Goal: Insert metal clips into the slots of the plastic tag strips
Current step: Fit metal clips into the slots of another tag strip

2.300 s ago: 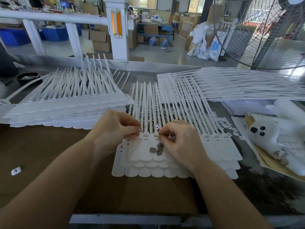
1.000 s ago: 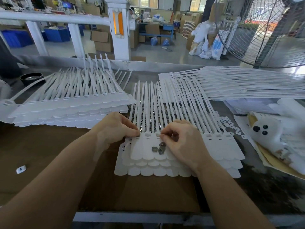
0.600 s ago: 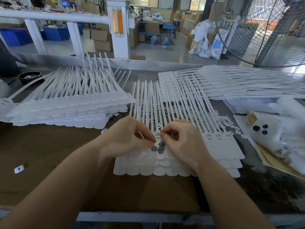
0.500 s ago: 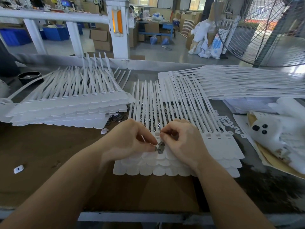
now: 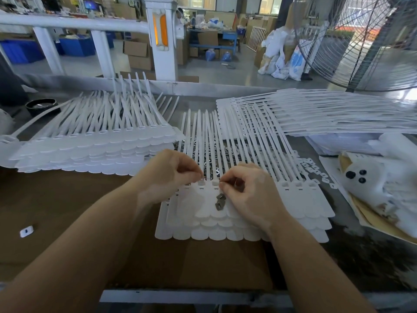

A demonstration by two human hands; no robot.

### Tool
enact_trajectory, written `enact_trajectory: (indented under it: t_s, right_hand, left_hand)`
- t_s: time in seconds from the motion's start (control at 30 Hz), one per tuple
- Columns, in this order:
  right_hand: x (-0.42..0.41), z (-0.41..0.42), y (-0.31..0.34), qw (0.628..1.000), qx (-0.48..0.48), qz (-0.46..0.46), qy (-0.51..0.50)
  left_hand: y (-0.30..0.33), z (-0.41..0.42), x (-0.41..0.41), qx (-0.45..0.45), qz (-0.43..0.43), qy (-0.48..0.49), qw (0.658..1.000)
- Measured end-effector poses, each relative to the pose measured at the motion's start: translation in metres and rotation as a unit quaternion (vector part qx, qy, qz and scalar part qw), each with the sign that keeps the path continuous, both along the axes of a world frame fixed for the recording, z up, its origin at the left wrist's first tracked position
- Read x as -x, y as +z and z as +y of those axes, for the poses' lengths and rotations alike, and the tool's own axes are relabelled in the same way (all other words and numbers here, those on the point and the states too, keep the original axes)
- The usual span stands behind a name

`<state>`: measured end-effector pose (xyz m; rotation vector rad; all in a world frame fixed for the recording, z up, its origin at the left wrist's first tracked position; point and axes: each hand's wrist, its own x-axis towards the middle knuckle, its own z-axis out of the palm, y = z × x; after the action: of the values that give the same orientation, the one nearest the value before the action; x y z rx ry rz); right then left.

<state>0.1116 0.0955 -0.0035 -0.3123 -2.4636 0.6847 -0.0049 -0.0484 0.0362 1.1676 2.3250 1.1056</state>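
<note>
A stack of white plastic tag strips point(image 5: 209, 224) lies in front of me, heads toward me and tails pointing away. A few small grey metal clips point(image 5: 220, 201) sit on the top sheet. My left hand point(image 5: 169, 175) has its fingertips pinched together at a slot point(image 5: 200, 182) near the head of a strip; whatever it pinches is too small to make out. My right hand point(image 5: 246, 193) is curled over the strip heads beside the clips, thumb and forefinger pinched at the neighbouring slot.
Another pile of tag strips point(image 5: 90, 150) lies at the left and a wider pile point(image 5: 316, 114) at the back right. A white bundle with black dots point(image 5: 370, 184) sits at the right. A large fan point(image 5: 365, 41) stands behind. A small white piece point(image 5: 26, 231) lies on the brown board.
My left hand reached right to the loose clips about half a second ago, then drew back left and up to the slot row. My right hand has barely moved.
</note>
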Motion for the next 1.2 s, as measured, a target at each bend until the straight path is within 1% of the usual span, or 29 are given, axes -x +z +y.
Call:
enact_trajectory:
  t_s: [0.07, 0.23, 0.37, 0.43, 0.57, 0.7, 0.93, 1.07, 1.2]
  right_hand:
    - [0.001, 0.000, 0.000, 1.000, 0.003, -0.001, 0.000]
    - [0.000, 0.000, 0.000, 1.000, 0.007, -0.001, 0.000]
    - [0.000, 0.000, 0.000, 1.000, 0.006, -0.002, -0.002]
    - [0.000, 0.000, 0.000, 1.000, 0.006, -0.003, -0.002]
    - [-0.001, -0.001, 0.000, 1.000, 0.013, 0.000, 0.001]
    - [-0.001, -0.001, 0.000, 1.000, 0.012, -0.004, 0.003]
    - [0.000, 0.000, 0.000, 1.000, 0.007, -0.006, 0.003]
    - [0.000, 0.001, 0.000, 1.000, 0.007, -0.004, 0.003]
    - [0.000, 0.001, -0.001, 1.000, 0.009, -0.001, 0.004]
  left_hand:
    - [0.001, 0.001, 0.004, -0.016, -0.015, 0.023, 0.999]
    - [-0.005, 0.006, 0.003, -0.012, 0.019, 0.047, 0.999]
    - [-0.009, 0.009, 0.003, -0.045, -0.051, 0.061, 0.996]
    - [-0.009, 0.008, 0.002, -0.058, -0.066, 0.059, 0.994]
    - [-0.011, 0.006, 0.002, -0.052, -0.041, 0.073, 0.995]
    - [-0.013, 0.007, 0.001, -0.071, -0.067, 0.086, 0.991]
    - [-0.012, 0.013, -0.001, -0.069, -0.073, 0.102, 0.990]
    - [-0.013, 0.015, -0.001, -0.050, -0.062, 0.103, 0.991]
    - [-0.014, 0.014, 0.000, -0.051, -0.049, 0.114, 0.991]
